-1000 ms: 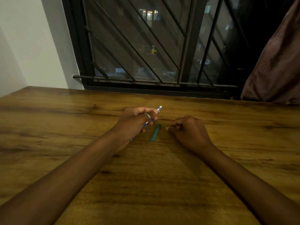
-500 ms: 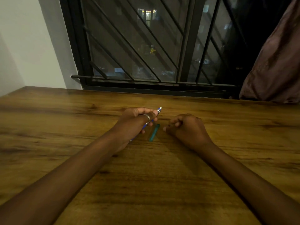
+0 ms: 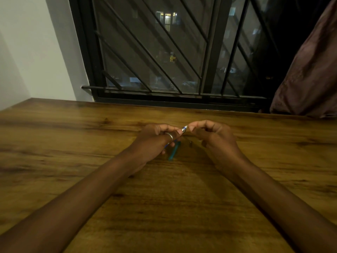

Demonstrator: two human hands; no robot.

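Observation:
My left hand, with a ring on one finger, grips a blue pen whose pale tip sticks out up and to the right. My right hand is raised off the wooden table, and its curled fingertips meet right beside the pen's tip; whether they pinch something small I cannot tell. A teal pen cap lies on the table just below the left hand. A tiny dark piece lies on the wood between the two hands.
A barred black window runs along the table's far edge. A dark curtain hangs at the far right. A white wall stands at the left.
My right hand has lifted off the table and moved up and left to the pen's tip. A tiny dark piece now shows where it rested. The left hand has kept still.

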